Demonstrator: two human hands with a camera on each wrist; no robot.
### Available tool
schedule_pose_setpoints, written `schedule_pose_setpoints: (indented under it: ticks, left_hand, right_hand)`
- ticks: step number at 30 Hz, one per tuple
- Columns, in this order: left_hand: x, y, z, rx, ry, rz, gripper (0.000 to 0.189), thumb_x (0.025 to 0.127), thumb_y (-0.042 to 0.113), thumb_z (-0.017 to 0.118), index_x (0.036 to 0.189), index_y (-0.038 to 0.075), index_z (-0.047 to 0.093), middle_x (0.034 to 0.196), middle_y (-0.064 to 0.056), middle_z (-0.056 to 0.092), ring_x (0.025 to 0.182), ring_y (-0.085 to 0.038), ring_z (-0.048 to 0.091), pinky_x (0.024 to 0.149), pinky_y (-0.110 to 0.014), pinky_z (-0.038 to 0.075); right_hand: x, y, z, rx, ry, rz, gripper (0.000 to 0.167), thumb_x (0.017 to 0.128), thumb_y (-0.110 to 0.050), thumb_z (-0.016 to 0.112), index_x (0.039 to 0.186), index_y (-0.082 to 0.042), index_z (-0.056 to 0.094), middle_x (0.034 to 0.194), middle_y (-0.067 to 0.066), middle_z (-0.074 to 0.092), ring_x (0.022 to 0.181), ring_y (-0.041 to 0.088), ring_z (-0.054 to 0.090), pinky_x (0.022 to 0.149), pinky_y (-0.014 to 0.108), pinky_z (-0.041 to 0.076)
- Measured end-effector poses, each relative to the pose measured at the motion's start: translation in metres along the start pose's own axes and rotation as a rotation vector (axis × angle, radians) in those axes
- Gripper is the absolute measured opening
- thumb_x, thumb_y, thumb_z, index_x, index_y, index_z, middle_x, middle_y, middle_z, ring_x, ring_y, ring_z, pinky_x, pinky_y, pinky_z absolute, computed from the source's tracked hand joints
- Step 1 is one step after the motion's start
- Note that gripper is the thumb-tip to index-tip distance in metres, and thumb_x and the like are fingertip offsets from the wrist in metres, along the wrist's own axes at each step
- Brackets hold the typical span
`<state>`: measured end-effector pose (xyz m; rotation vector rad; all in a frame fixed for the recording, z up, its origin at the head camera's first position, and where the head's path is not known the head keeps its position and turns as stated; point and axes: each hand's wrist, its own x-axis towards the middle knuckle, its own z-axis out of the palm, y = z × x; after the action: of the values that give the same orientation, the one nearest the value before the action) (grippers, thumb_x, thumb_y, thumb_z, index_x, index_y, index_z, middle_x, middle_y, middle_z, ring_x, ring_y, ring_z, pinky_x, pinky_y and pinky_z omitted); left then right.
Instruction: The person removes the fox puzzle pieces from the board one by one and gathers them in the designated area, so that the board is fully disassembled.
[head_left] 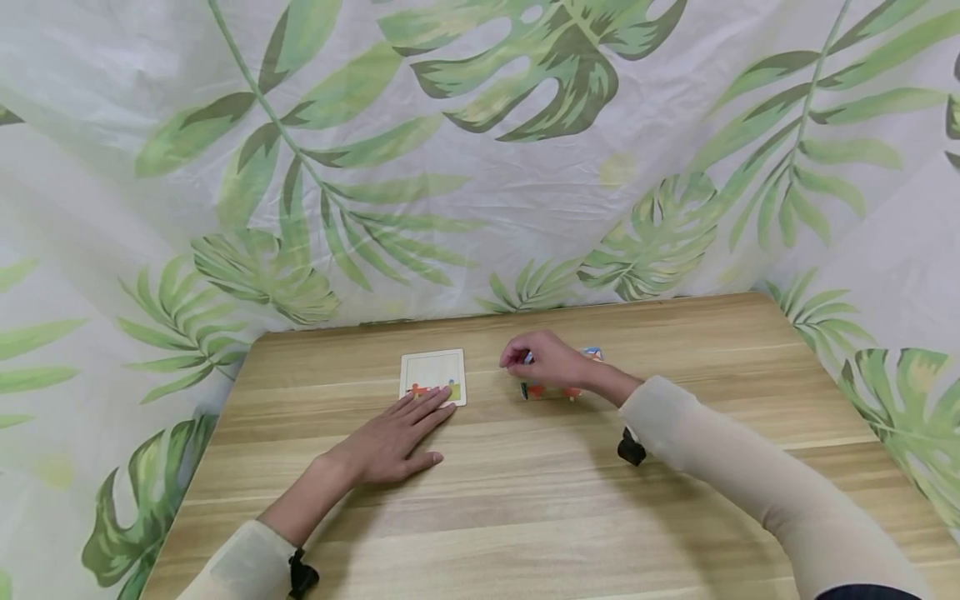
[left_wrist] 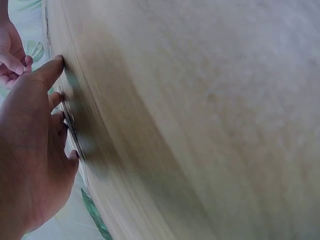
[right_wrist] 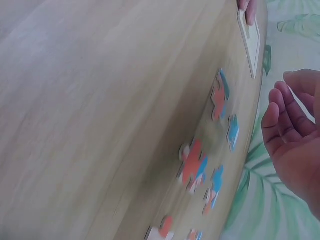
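A square white puzzle tray (head_left: 433, 364) lies on the table, with red and green-yellow pieces along its near edge. My left hand (head_left: 397, 437) rests on that near edge, fingers stretched out flat. Over the loose jigsaw pieces (head_left: 551, 392) to the right hovers my right hand (head_left: 551, 360), its fingers loosely bent, hiding part of them. In the right wrist view, nothing shows between the thumb and fingers of the right hand (right_wrist: 295, 125). Below it, several red, blue and white jigsaw pieces (right_wrist: 192, 162) lie apart on the wood.
The wooden table (head_left: 525, 508) ends at the back against a hanging leaf-print cloth (head_left: 465, 225), which also runs down both sides. Black camera mounts (head_left: 632, 448) sit on both wrists, below pale sleeves.
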<state>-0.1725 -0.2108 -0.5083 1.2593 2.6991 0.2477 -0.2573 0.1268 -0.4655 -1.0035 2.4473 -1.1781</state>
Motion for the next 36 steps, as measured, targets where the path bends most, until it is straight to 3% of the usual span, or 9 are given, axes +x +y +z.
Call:
schedule_pose_setpoints:
  ticks: [6,13,20,36]
  left_hand:
    - [-0.001,0.000,0.000,0.013,0.010,-0.001,0.074,0.109,0.049,0.055,0.168,0.012,0.030,0.177,-0.011,0.019,0.163,-0.032,0.020,0.129,-0.056,0.024]
    - [-0.002,0.002,0.005,0.040,0.048,0.009,0.074,0.109,0.047,0.055,0.168,0.010,0.030,0.176,-0.013,0.022,0.161,-0.035,0.024,0.127,-0.057,0.028]
    - [-0.005,0.008,0.005,0.033,0.005,-0.029,0.071,0.112,0.048,0.048,0.170,0.014,0.025,0.178,-0.010,0.016,0.163,-0.031,0.018,0.129,-0.056,0.024]
    - [-0.006,0.013,0.003,0.070,-0.004,-0.007,0.070,0.113,0.049,0.045,0.170,0.012,0.026,0.177,-0.011,0.017,0.163,-0.030,0.018,0.130,-0.055,0.021]
  right_hand:
    - [0.015,-0.005,0.010,-0.015,-0.010,-0.006,0.012,0.101,-0.002,0.067,0.108,0.003,0.076,0.098,0.005,0.075,0.092,0.013,0.065,0.082,0.026,0.057]
    - [0.035,-0.008,0.022,-0.032,-0.020,-0.031,0.013,0.102,-0.004,0.067,0.110,0.002,0.076,0.105,0.011,0.077,0.095,0.014,0.067,0.084,0.026,0.057]
    - [0.053,-0.018,0.032,-0.021,-0.048,-0.040,0.013,0.102,-0.002,0.067,0.110,0.004,0.076,0.104,0.010,0.077,0.095,0.013,0.068,0.088,0.025,0.057]
    - [0.089,-0.021,0.063,-0.060,-0.079,-0.017,0.017,0.102,-0.004,0.068,0.115,0.002,0.077,0.106,0.009,0.076,0.095,0.014,0.068,0.086,0.022,0.054]
